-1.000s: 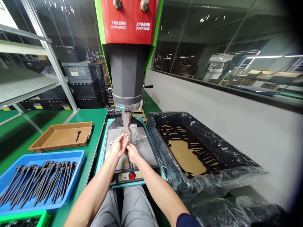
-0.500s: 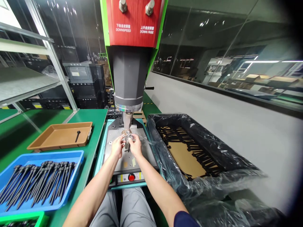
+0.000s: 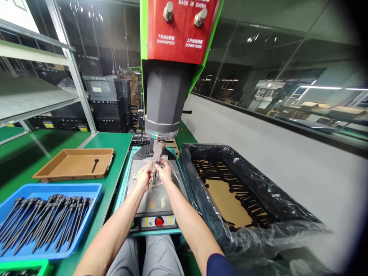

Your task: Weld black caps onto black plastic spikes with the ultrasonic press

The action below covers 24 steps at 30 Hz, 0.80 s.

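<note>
Both my hands meet on the metal base plate (image 3: 161,193) of a press machine, right under its grey horn (image 3: 165,105). My left hand (image 3: 143,177) and my right hand (image 3: 165,172) are pinched around a small black spike-shaped part (image 3: 155,173) standing at the fixture below the horn tip. The fingers of both hands are closed on it. The machine's red panel (image 3: 178,30) with two knobs is above.
A blue tray (image 3: 43,220) with several black spikes lies at the left front. Behind it a brown tray (image 3: 76,165) holds one black spike. A plastic-lined box (image 3: 241,191) with rows of spikes on cardboard sits at the right. A red button (image 3: 159,221) is on the machine front.
My hands have moved forward from the front of the plate to the fixture under the horn, bringing the black part with them. The view has shifted slightly left and down.
</note>
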Each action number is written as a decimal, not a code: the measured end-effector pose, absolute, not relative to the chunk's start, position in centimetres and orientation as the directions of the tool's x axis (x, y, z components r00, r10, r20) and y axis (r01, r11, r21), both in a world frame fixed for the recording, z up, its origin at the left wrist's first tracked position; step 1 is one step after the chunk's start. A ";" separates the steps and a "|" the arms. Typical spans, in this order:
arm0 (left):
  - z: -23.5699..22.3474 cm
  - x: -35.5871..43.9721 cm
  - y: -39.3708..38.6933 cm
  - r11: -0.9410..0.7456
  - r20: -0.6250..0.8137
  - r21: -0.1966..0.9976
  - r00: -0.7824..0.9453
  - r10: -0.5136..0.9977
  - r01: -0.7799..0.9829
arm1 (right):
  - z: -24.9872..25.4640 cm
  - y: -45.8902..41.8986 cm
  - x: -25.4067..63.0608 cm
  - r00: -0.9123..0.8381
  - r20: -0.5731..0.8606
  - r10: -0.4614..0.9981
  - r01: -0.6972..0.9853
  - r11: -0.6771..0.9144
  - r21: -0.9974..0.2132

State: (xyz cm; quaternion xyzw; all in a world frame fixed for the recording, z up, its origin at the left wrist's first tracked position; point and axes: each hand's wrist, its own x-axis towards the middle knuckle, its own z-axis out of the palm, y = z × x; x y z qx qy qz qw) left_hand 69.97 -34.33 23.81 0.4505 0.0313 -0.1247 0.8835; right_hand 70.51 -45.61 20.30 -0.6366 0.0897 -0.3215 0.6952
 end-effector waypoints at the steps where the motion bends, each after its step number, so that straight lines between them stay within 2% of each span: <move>1: 23.8 70.1 -34.3 0.568 -0.168 0.785 0.967 -0.189 0.248 | 20.4 -45.7 70.7 0.790 0.279 -0.546 0.326 -0.011 -0.945; 10: 24.0 70.6 -34.3 0.563 -0.176 0.787 0.967 -0.183 0.250 | 22.4 -47.8 69.7 0.901 0.302 -0.312 0.309 -0.029 -0.951; 17: 23.8 70.9 -34.4 0.550 -0.178 0.798 0.968 -0.175 0.246 | 22.2 -47.8 70.2 0.895 0.287 -0.342 0.292 -0.040 -0.956; 21: 23.6 71.0 -34.3 0.565 -0.177 0.788 0.968 -0.176 0.247 | 21.5 -47.6 69.7 0.894 0.277 -0.353 0.306 0.029 -0.952; 24: 23.5 71.0 -34.3 0.572 -0.177 0.781 0.967 -0.186 0.253 | 20.9 -47.8 68.9 0.912 0.255 -0.322 0.321 0.172 -0.932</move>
